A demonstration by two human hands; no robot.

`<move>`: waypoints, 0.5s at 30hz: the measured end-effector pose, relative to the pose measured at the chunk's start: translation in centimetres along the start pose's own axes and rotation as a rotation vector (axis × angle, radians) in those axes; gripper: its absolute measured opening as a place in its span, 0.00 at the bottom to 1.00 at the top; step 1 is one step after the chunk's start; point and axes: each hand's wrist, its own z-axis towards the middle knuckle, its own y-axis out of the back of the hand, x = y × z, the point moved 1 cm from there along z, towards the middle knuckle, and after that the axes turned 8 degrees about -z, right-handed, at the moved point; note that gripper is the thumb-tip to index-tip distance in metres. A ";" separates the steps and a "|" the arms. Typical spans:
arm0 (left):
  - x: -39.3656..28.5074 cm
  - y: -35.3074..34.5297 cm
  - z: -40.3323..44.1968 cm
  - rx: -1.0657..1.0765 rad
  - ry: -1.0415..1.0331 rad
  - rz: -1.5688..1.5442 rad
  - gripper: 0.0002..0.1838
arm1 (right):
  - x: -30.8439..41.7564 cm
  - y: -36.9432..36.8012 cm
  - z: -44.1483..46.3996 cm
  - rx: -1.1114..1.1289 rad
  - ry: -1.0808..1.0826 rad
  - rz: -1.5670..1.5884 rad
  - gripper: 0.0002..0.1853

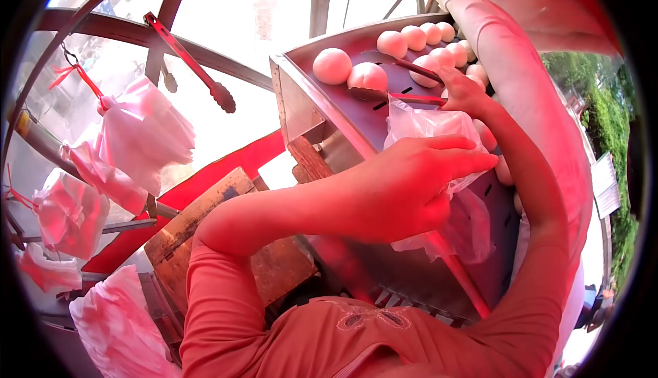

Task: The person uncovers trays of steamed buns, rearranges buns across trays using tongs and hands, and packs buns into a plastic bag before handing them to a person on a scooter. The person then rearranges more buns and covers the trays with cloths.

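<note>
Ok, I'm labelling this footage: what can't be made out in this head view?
In the head view:
Clear bag: middle and any contents, hidden by the left hand.
Tongs: handle end, hidden by the right hand.
Buns: some partly covered by the right forearm.
Wooden box: partly behind the left arm.
Background: washed out by glare.

red top (295,330), elbow-length sleeves (223,289), pale petal-shaped embroidery (373,307) on chest

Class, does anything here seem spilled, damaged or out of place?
Nothing stands out as spilled or broken. The buns rest on the tray, the right hand holds tongs and the left hand holds a plastic bag. The one odd thing is the strong red tint over them all, perhaps from coloured light.
</note>
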 end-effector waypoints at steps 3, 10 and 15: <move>-0.3 0.2 -0.3 0.005 0.017 0.002 0.32 | -0.2 -2.8 2.2 0.030 -0.031 0.078 0.30; -2.7 2.6 1.0 -0.085 0.407 -0.336 0.34 | -1.0 0.6 -0.5 -0.052 -0.192 0.008 0.23; -1.9 5.3 4.0 -0.070 0.290 -0.193 0.35 | 4.2 10.8 -10.9 0.042 -0.569 0.729 0.21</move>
